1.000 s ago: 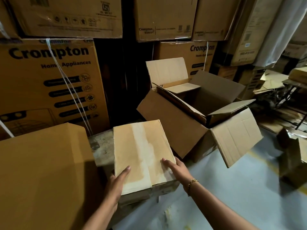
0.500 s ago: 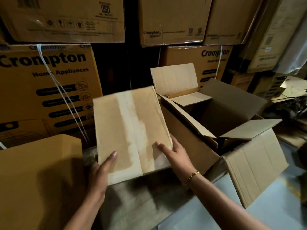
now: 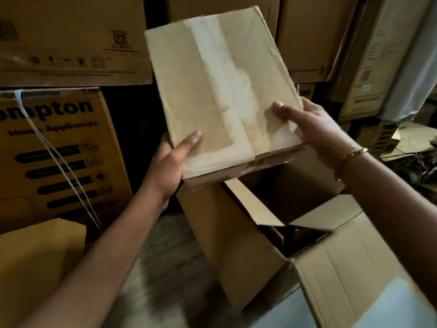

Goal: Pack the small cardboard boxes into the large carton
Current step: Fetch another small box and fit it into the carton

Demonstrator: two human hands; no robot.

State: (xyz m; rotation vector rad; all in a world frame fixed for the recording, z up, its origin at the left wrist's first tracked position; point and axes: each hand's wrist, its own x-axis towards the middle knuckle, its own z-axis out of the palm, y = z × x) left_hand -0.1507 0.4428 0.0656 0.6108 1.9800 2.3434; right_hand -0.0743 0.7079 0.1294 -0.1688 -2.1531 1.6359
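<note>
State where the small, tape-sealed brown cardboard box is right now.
In the head view the small tape-sealed brown cardboard box is upper centre, held up between the left hand and right hand, above the open large brown carton.

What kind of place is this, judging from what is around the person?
Probably a warehouse or stockroom: branded appliance cartons stand stacked along the back, one bound with white strapping, and a large carton stands open.

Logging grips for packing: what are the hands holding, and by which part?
The small cardboard box, by its near end: left hand at one corner, right hand at the other.
</note>
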